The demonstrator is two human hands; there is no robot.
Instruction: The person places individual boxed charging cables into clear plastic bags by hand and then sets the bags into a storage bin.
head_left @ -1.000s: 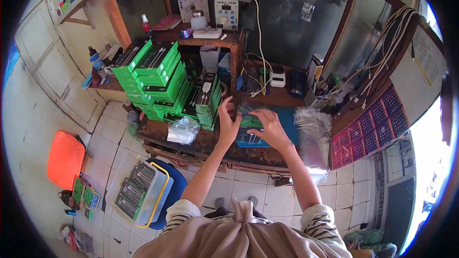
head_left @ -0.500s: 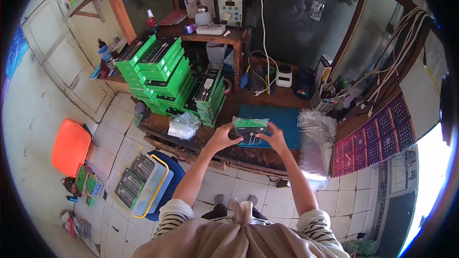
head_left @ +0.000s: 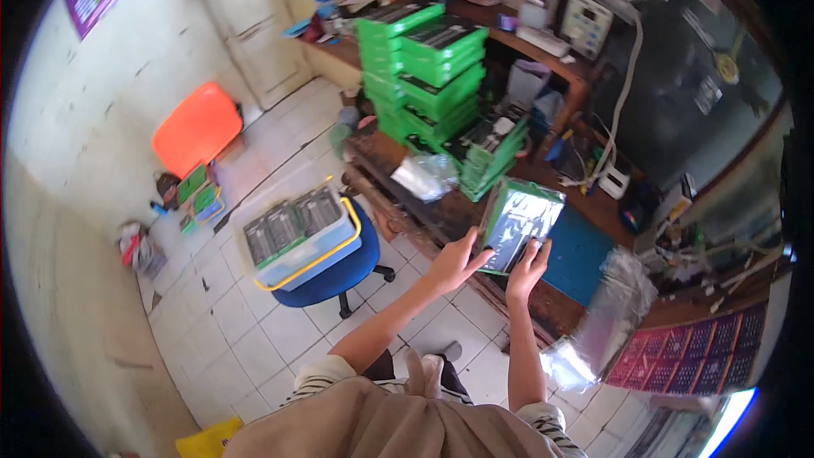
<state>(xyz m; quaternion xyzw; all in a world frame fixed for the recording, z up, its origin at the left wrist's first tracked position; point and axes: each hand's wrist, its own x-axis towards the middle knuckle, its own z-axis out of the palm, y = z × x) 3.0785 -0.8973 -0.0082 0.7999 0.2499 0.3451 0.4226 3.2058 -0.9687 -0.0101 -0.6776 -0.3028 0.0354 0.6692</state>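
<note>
- We observe the left hand (head_left: pixel 456 263) and right hand (head_left: pixel 527 272) gripping a flat green-and-black box in glossy clear wrap (head_left: pixel 524 219) above a worn brown wooden bench (head_left: pixel 379 147).
- The box blocks part of a rectangular blue mat (head_left: pixel 582 256); clear plastic sleeves (head_left: pixel 617 298) lie beside the mat.
- We note stacked green cardboard boxes (head_left: pixel 443 64) further left.
- Glare obscures the held box's face; we cannot make out the fingers beneath.

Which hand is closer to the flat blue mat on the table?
Right. The right hand, holding the plastic-wrapped box, is just left of the blue mat in view; the left hand, on the box's other side, is farther left.
</note>
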